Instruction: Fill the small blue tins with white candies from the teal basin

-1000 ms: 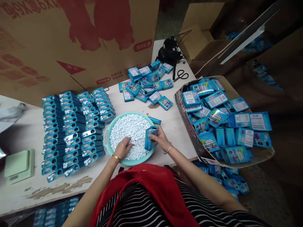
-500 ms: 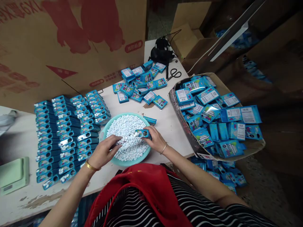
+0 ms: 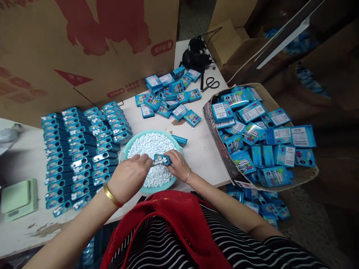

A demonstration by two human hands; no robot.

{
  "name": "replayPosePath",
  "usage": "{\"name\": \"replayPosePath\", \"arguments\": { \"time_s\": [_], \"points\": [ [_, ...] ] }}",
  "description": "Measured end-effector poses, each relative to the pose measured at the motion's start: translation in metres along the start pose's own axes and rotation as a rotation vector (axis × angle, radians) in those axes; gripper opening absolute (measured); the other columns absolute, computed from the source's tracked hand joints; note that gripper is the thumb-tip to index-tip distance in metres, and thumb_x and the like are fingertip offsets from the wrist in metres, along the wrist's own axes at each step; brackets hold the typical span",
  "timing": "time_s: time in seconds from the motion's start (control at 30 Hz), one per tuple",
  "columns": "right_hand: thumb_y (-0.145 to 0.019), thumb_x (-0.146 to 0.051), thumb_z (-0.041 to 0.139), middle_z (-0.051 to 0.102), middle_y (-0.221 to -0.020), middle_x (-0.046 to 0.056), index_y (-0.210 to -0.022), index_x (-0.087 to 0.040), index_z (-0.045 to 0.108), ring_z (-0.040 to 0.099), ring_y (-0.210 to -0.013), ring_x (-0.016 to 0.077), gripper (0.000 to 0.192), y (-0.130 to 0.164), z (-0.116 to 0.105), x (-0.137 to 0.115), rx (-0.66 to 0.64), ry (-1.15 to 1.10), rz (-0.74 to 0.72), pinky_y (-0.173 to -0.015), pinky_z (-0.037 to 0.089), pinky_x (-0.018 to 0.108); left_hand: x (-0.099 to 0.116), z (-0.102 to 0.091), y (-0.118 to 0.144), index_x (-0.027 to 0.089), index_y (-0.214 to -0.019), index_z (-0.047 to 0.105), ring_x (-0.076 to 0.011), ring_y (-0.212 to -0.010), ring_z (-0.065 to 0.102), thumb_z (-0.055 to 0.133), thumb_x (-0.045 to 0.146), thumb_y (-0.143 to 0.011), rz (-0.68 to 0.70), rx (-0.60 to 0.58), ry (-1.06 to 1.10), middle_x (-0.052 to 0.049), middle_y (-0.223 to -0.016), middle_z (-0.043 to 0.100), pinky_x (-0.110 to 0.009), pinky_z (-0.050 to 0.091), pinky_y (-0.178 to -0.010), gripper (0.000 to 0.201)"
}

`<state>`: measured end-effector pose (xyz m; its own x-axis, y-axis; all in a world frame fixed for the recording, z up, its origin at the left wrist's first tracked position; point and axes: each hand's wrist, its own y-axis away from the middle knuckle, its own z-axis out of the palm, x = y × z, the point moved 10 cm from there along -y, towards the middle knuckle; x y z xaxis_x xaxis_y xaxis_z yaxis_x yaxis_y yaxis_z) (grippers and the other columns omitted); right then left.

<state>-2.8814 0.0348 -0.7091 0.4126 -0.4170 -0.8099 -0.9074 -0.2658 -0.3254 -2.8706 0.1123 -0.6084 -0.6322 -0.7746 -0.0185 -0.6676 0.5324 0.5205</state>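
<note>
A teal bowl (image 3: 126, 148) full of small white candies (image 3: 151, 147) sits on the table in front of me. Over the bowl my right hand (image 3: 177, 165) holds a small blue box (image 3: 162, 160) lying flat, with white candies showing at its open end. My left hand (image 3: 129, 178) is at the box's left end, fingertips pinched against the opening. Both wrists wear gold bangles.
Rows of filled blue boxes (image 3: 84, 149) lie left of the bowl. A loose pile of blue boxes (image 3: 171, 97) sits behind it. A cardboard carton (image 3: 305, 173) of blue packets stands at right. Scissors (image 3: 210, 84), a black bundle (image 3: 196, 56) and a green scale (image 3: 17, 198) are around.
My right hand turned the blue box from upright to flat over the bowl. My left hand rose out of the candies and came to the box's open end.
</note>
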Motion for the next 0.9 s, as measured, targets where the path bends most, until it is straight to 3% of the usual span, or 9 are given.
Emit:
{"name": "replayPosePath", "arguments": {
  "time_s": [0.1, 0.2, 0.3, 0.37, 0.43, 0.53, 0.7, 0.8, 0.9],
  "points": [
    [-0.081, -0.014, 0.048, 0.057, -0.103, 0.013, -0.113, -0.016, 0.049, 0.052, -0.098, 0.026, 0.032, 0.001, -0.002, 0.001, 0.023, -0.018, -0.001, -0.086, 0.046, 0.042, -0.004, -0.005, 0.006, 0.02, -0.096, 0.061, -0.0242, -0.082, 0.056, 0.038, 0.014, -0.089, 0.007, 0.087, 0.057, -0.007, -0.083, 0.057, -0.035, 0.046, -0.068, 0.024],
    [-0.084, -0.019, 0.051, 0.056, -0.103, 0.012, -0.112, -0.018, 0.049, 0.052, -0.098, 0.0253, 0.029, 0.004, -0.01, 0.008, 0.058, -0.066, 0.056, -0.087, 0.046, 0.042, -0.041, 0.016, 0.016, 0.021, -0.106, 0.058, -0.0244, -0.089, 0.057, 0.039, 0.026, -0.092, -0.072, 0.172, 0.112, -0.008, -0.093, 0.059, -0.035, 0.047, -0.072, 0.025],
    [-0.085, -0.028, 0.057, 0.056, -0.103, 0.01, -0.111, -0.021, 0.049, 0.053, -0.098, 0.0243, 0.028, 0.007, -0.03, 0.019, 0.144, -0.128, 0.141, -0.088, 0.046, 0.041, -0.088, 0.078, 0.02, 0.019, -0.104, 0.058, -0.0238, -0.091, 0.058, 0.04, 0.026, -0.09, -0.208, 0.11, 0.137, -0.009, -0.097, 0.06, -0.034, 0.047, -0.074, 0.024],
    [-0.085, -0.031, 0.061, 0.055, -0.102, 0.009, -0.11, -0.022, 0.05, 0.054, -0.098, 0.0236, 0.029, 0.009, -0.045, 0.025, 0.21, -0.155, 0.178, -0.088, 0.046, 0.04, -0.101, 0.126, 0.013, 0.018, -0.096, 0.059, -0.0241, -0.09, 0.058, 0.042, 0.019, -0.086, -0.24, 0.035, 0.203, -0.01, -0.095, 0.061, -0.036, 0.047, -0.077, 0.02],
    [-0.083, -0.033, 0.063, 0.055, -0.102, 0.008, -0.108, -0.023, 0.05, 0.054, -0.098, 0.0236, 0.03, 0.011, -0.057, 0.03, 0.247, -0.165, 0.216, -0.089, 0.046, 0.04, -0.098, 0.162, -0.001, 0.018, -0.095, 0.059, -0.0251, -0.093, 0.058, 0.043, 0.016, -0.085, -0.237, 0.038, 0.303, -0.011, -0.095, 0.061, -0.038, 0.047, -0.083, 0.019],
    [-0.081, -0.036, 0.066, 0.055, -0.103, 0.007, -0.107, -0.024, 0.051, 0.054, -0.098, 0.0237, 0.032, 0.016, -0.064, 0.041, 0.264, -0.174, 0.314, -0.089, 0.045, 0.04, -0.074, 0.19, -0.033, 0.018, -0.102, 0.058, -0.0252, -0.1, 0.056, 0.042, 0.018, -0.087, -0.225, 0.091, 0.404, -0.012, -0.104, 0.06, -0.039, 0.046, -0.088, 0.022],
    [-0.078, -0.039, 0.068, 0.058, -0.099, 0.004, -0.107, -0.023, 0.049, 0.057, -0.091, 0.0209, 0.038, 0.025, -0.062, 0.054, 0.293, -0.289, 0.475, -0.083, 0.047, 0.035, -0.044, 0.202, -0.069, 0.017, -0.105, 0.055, -0.0217, -0.101, 0.057, 0.042, 0.014, -0.084, -0.19, 0.143, 0.533, -0.011, -0.107, 0.059, -0.035, 0.046, -0.091, 0.025],
    [-0.078, -0.039, 0.068, 0.058, -0.1, 0.005, -0.106, -0.022, 0.049, 0.057, -0.091, 0.0209, 0.038, 0.026, -0.06, 0.052, 0.275, -0.31, 0.481, -0.083, 0.048, 0.035, -0.048, 0.194, -0.06, 0.016, -0.105, 0.053, -0.0204, -0.096, 0.058, 0.042, 0.022, -0.087, -0.164, 0.163, 0.6, -0.01, -0.103, 0.06, -0.033, 0.047, -0.088, 0.022],
    [-0.08, -0.038, 0.065, 0.058, -0.101, 0.007, -0.106, -0.023, 0.05, 0.057, -0.093, 0.0224, 0.033, 0.024, -0.061, 0.046, 0.236, -0.234, 0.41, -0.085, 0.047, 0.037, -0.056, 0.168, -0.036, 0.016, -0.109, 0.052, -0.0192, -0.094, 0.058, 0.041, 0.031, -0.09, -0.117, 0.192, 0.672, -0.009, -0.102, 0.061, -0.032, 0.047, -0.085, 0.027]
  ]
}}
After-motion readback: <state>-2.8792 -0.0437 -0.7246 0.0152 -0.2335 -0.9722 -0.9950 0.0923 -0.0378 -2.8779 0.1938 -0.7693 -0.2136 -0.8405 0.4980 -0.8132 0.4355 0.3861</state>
